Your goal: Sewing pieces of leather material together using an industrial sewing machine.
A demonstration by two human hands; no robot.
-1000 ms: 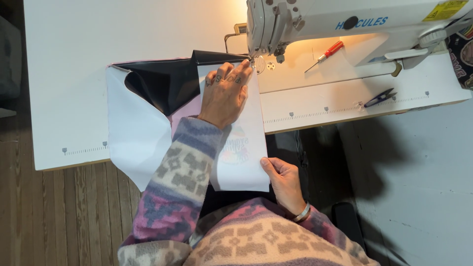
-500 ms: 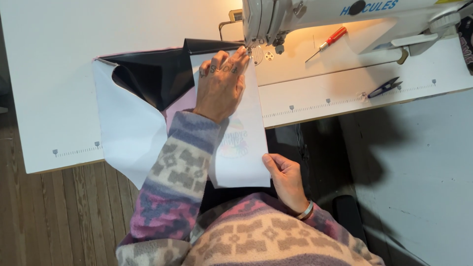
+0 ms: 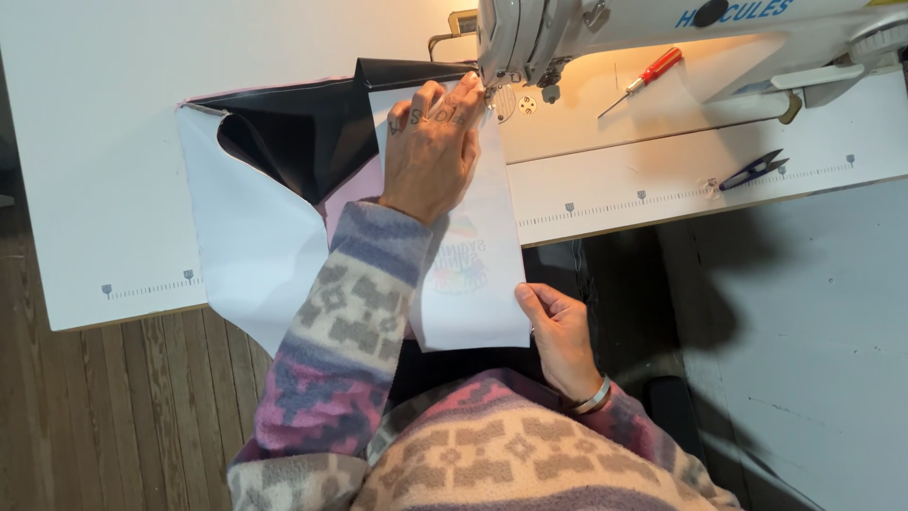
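The person sits at a white bench (image 3: 113, 189) with a cream-coloured industrial sewing machine (image 3: 605, 28) at its far edge. A long white fabric panel with a round multicoloured print (image 3: 482, 237) runs from the lap up to the needle area of the machine. The left hand (image 3: 430, 147) lies flat on the upper end of this panel, fingers together and stretched forward, their tips right at the machine's foot, pressing the cloth down onto the bench. The right hand (image 3: 558, 331) is near the body at the bench's front edge, pinching the lower right corner of the same panel between thumb and fingers; a silver bangle (image 3: 594, 397) sits on that wrist. Under and to the left of the panel lies a black shiny sheet of fabric (image 3: 303, 132), folded back on itself, and beside it a larger white piece of cloth (image 3: 246, 246) hangs over the front of the bench. On the machine bed to the right lies a red-handled screwdriver (image 3: 643, 78), and farther right, on the bench, small blue thread snips (image 3: 752, 170). Both arms are in a knitted patterned sleeve of pink, lilac and beige (image 3: 350, 322). Wooden floorboards (image 3: 95, 416) show below left.
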